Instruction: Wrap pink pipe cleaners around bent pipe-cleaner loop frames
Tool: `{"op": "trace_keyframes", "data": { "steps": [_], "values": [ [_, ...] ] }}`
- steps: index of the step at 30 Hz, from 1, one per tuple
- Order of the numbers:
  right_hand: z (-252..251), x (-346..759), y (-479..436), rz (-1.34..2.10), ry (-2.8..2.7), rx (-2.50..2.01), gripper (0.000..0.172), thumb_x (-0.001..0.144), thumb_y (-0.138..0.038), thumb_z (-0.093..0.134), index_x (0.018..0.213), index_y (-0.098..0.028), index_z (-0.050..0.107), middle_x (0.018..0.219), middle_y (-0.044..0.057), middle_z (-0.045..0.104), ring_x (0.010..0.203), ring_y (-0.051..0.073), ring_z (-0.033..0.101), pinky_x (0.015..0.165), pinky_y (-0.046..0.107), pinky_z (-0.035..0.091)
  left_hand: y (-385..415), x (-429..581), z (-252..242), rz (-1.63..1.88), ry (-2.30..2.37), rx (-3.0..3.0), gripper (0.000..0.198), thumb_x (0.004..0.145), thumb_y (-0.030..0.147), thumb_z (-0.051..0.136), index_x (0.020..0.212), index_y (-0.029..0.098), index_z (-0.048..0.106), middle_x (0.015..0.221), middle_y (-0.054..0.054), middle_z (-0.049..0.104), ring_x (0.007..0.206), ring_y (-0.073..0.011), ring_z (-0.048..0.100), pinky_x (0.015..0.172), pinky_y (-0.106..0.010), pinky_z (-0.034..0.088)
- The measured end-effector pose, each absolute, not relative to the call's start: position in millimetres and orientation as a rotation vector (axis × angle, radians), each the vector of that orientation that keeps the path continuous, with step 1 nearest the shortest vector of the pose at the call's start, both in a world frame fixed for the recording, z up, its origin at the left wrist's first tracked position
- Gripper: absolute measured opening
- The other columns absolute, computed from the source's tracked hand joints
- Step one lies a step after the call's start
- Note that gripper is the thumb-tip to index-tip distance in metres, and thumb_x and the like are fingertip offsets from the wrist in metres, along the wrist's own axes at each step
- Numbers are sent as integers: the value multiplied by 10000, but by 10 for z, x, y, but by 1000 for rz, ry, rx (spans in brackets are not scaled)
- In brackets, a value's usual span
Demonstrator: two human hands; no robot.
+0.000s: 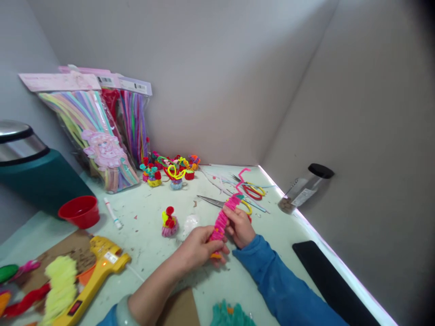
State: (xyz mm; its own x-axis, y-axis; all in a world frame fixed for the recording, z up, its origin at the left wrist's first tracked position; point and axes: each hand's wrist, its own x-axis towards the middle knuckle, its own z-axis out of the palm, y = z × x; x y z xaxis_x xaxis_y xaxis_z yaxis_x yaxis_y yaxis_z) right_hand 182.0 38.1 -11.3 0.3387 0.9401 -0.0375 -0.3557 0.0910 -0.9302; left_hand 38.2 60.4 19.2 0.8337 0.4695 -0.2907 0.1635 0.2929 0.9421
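Note:
Both my hands grip a pink piece of folded pipe cleaner (221,222) over the middle of the table. My left hand (205,246) closes round its lower end, where a bit of orange shows. At the upper end, my right hand (240,224) pinches it between thumb and fingers. A loose pink zigzag strand sticks out beyond that end, beside a small teal tip. Scissors with red and yellow handles (253,191) lie just behind my right hand. A small pipe-cleaner pot (170,224) with red balls stands to the left of my hands.
A yellow glue gun (105,260) rests on cardboard at the left, near a red cup (79,212) and a teal bottle (44,176). Pipe-cleaner packs (91,131) lean on the back wall. A clear jar (304,190) and a black phone-like slab (326,276) are at the right.

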Motion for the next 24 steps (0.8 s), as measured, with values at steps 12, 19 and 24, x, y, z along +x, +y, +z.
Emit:
{"op": "trace_keyframes", "data": {
  "steps": [12, 19, 24],
  "values": [
    [-134, 1867, 344, 510, -735, -1322, 361, 747, -436, 600, 532, -160, 507, 364, -59, 423, 342, 68, 358, 359, 206, 270, 656, 329, 230, 104, 799, 1269, 380, 542, 417, 718, 686, 105, 557, 671, -90, 654, 594, -180, 636, 501, -255, 481],
    [-200, 1965, 417, 652, -629, -1187, 351, 735, -443, 607, 555, -166, 488, 386, -66, 424, 318, 50, 298, 320, 198, 178, 672, 348, 160, 190, 683, 1381, 208, 628, 294, 655, 678, 129, 540, 575, -40, 623, 547, -147, 613, 530, -238, 468],
    [-201, 1999, 424, 678, -674, -1146, 310, 740, -435, 608, 610, -165, 525, 420, -48, 484, 347, 65, 375, 346, 197, 251, 713, 358, 110, 261, 736, 1365, 237, 665, 329, 615, 766, 125, 552, 690, -59, 637, 596, -154, 624, 507, -225, 453]
  ]
}}
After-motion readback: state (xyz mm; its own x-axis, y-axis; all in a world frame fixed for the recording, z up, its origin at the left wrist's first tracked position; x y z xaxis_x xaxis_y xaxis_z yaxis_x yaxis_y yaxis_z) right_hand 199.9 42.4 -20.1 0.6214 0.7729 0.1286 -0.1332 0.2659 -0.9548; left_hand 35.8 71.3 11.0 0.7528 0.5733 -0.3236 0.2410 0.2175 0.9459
